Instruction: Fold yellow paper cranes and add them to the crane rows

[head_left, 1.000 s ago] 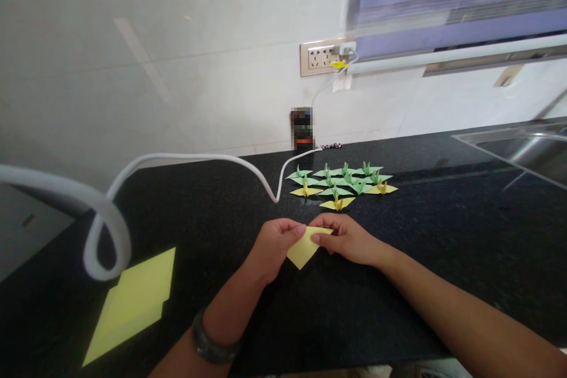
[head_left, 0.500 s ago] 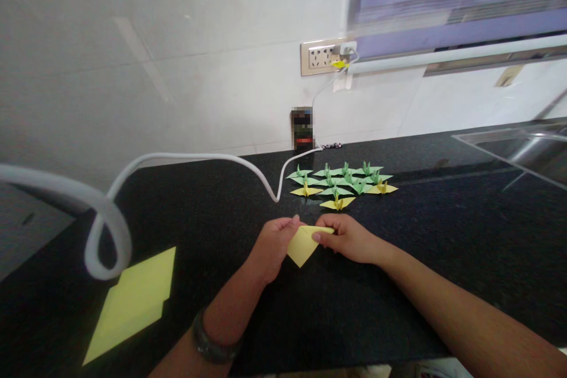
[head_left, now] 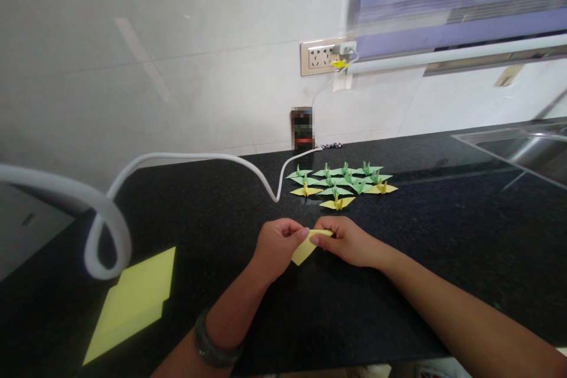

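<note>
Two-handed grip [head_left: 275, 246] — yellow paper [head_left: 304, 251], corner pointing nearward

Cranes [head_left: 336, 192] stand behind the held paper [head_left: 302, 253] — sheets [head_left: 137, 295] left, sink [head_left: 534, 150] right.

Folded pale yellow paper [head_left: 303, 253] is bridging the left hand [head_left: 278, 249] and the right hand [head_left: 349, 241]. One corner is pointing downward just beside the left hand; a narrower end is reaching into the right hand's grip.
</note>
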